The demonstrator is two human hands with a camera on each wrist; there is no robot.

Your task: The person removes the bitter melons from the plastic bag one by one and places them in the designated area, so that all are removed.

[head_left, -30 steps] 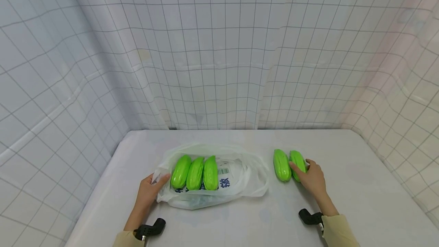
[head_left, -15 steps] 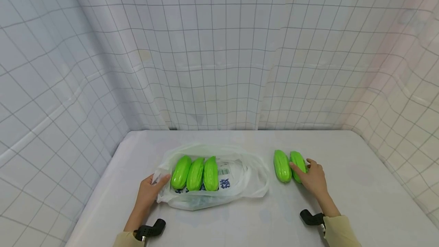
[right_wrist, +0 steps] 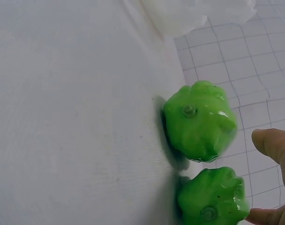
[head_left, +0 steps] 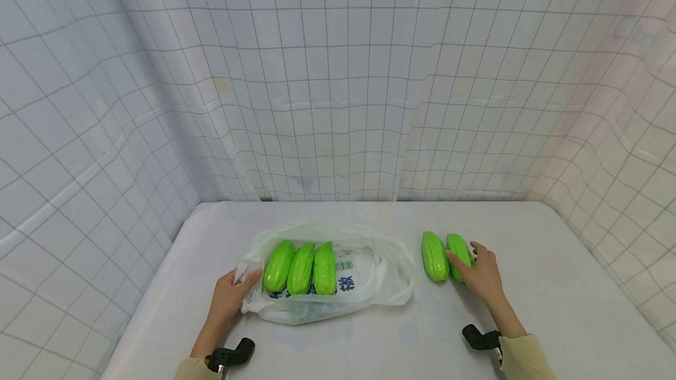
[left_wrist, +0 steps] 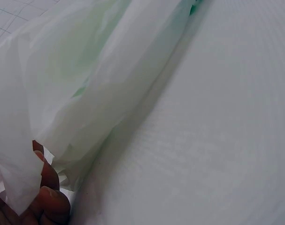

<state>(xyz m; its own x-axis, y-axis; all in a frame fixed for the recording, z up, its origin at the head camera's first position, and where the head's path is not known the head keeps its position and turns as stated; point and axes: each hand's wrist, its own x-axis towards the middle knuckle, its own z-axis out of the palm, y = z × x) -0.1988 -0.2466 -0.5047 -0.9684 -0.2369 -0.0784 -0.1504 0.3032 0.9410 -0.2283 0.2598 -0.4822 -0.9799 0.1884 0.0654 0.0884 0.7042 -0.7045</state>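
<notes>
A translucent white plastic bag (head_left: pixel 391 277) lies on its side, its mouth spread wide, with three bright green bitter melons (head_left: pixel 324 268) side by side in it. My left hand (head_left: pixel 229 295) pinches the bag's left edge; in the left wrist view, curled fingers (left_wrist: pixel 53 204) hold the thin plastic. Right of the bag lie two more bitter melons, the left one (head_left: pixel 435 257) and the right one (head_left: pixel 458 251). My right hand (head_left: pixel 483 274) is spread about the right melon. In the right wrist view a finger meets this melon (right_wrist: pixel 212 199), while the thumb (right_wrist: pixel 269 143) stands apart.
Everything lies on a white-covered table (head_left: pixel 369 345). White grid-patterned sheets (head_left: pixel 338 104) hang behind it and on both sides. Printed blue characters and a barcode (head_left: pixel 344 265) show inside the bag. A black wrist camera (head_left: pixel 235 353) sits on each wrist.
My right wrist has shifted very slightly to the right, with the hand still around the right melon. The left hand, the bag and the melons have kept their places.
</notes>
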